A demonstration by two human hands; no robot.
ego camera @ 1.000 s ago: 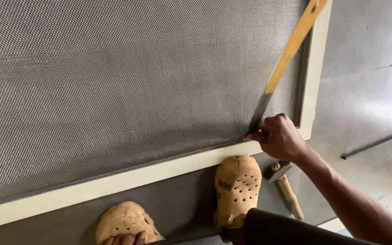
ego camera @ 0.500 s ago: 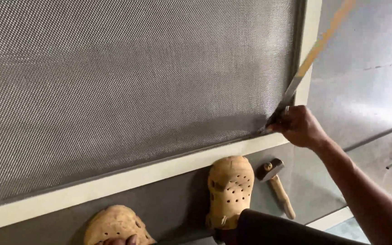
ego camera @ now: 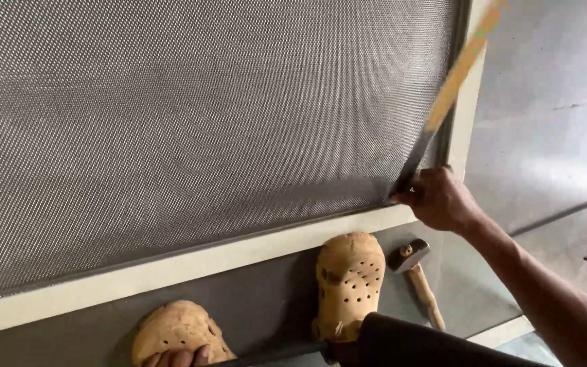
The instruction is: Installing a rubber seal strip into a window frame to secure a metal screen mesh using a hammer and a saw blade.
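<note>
Grey wire mesh (ego camera: 191, 129) is filling almost the whole view, stretched inside a pale cream frame (ego camera: 191, 261) that is lying tilted over the concrete floor (ego camera: 545, 136). Along the frame's near rail, two tan perforated clogs (ego camera: 349, 282) are standing side by side, toes toward that rail, seemingly so the person can lean over the near right corner. By the left clog (ego camera: 179, 331), the left hand (ego camera: 174, 357) is showing only as fingertips at the picture's bottom edge; whether it is gripping anything I cannot tell. Further right, a hammer (ego camera: 417, 275) with a wooden handle is lying on the floor just beside the right clog, within easy reach. Above it, the right hand (ego camera: 439, 200) is closing its fingers firmly around the dark lower end of a long yellow strip (ego camera: 456, 71), pressing that end into the frame's near right corner where mesh meets rail; the strip is running blurred along the right rail.
</note>
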